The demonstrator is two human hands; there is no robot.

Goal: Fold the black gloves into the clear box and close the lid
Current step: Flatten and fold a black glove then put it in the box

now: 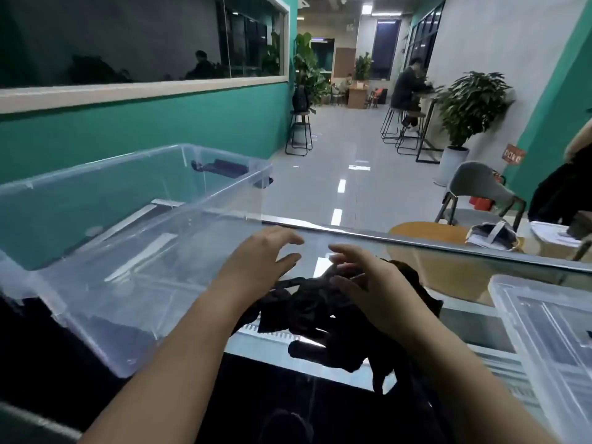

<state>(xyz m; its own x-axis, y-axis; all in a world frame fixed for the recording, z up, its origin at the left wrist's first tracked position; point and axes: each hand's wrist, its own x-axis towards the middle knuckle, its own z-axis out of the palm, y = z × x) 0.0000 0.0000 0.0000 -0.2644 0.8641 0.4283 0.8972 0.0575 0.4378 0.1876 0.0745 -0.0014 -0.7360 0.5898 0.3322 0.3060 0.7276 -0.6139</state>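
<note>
A crumpled heap of black gloves (307,310) lies on the glass tabletop (480,264) in front of me. My left hand (259,261) hovers just above the heap's left side, fingers spread, holding nothing. My right hand (368,280) rests on the heap's right part, fingers bent into the black fabric, though a firm grip cannot be told. The clear box (105,225) stands open and empty to the left, its near corner beside my left forearm. The clear lid (551,334) lies flat at the right edge.
Past the table's far edge are a round wooden table (429,233) with items on it, a grey chair (480,190) and potted plants. A person stands at the far right and another sits at a high table. A green wall runs along the left.
</note>
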